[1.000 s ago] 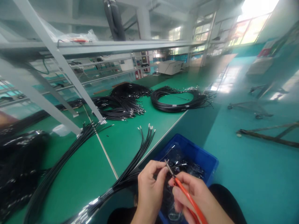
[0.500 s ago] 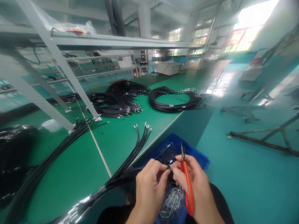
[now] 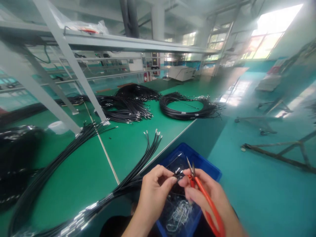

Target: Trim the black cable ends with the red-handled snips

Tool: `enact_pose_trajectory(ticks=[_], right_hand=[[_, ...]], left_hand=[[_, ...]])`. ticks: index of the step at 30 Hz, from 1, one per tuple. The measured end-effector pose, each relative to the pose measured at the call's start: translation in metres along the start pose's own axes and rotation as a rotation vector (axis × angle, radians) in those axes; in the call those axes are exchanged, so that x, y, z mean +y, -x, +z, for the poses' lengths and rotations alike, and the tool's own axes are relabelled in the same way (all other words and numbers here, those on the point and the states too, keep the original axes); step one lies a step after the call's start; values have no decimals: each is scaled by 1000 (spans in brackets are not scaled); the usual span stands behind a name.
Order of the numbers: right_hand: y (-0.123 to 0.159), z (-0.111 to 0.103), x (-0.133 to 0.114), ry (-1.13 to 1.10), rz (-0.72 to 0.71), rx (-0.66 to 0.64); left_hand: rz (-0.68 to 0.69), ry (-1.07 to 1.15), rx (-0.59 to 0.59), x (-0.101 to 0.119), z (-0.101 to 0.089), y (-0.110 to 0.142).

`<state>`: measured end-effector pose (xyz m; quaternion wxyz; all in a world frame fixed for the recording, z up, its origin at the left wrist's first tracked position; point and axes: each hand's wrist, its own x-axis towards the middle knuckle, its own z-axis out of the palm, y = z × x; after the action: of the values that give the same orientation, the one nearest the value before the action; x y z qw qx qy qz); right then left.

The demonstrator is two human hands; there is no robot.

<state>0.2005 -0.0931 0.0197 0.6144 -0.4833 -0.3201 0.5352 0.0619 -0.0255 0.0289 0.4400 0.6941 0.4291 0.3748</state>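
My left hand is closed, pinching a thin black piece that looks like a cable end between thumb and forefinger. Close beside it, my right hand holds red-handled scissors, their pointed blades up and slightly apart. My right fingertips are near the same small piece; whether they grip it is hidden. Below both hands sits a blue bin with a clear plastic lining and a tangle of pale wire-like pieces. A bundle of black cables with light metal tips lies left of my hands.
On the green table lie a coil of black cables, more cable heaps and another bundle at left. White shelf posts rise from the table. A wheeled metal stand is on the floor at right.
My right hand has turned so the scissors tilt more to the left, and their blades look farther apart. The left hand keeps its pinch. The whole view has shifted slightly.
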Motion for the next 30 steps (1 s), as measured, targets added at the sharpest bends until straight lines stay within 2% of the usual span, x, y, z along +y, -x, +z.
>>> enact_pose_trajectory(ticks=[2, 5, 15, 25, 30], right_hand=[[5, -11, -6, -31, 124, -233], [13, -20, -15, -18, 283, -359], [11, -13, -10, -7, 297, -366], [5, -15, -4, -126, 311, -370], [-3, -19, 3, -169, 272, -476]], left_hand=[[-36, 80, -7, 0, -4, -2], [-80, 167, -17, 0, -6, -2], [-105, 298, -52, 4, -6, -1], [25, 253, -53, -2, -9, 0], [68, 222, -36, 0, -10, 0]])
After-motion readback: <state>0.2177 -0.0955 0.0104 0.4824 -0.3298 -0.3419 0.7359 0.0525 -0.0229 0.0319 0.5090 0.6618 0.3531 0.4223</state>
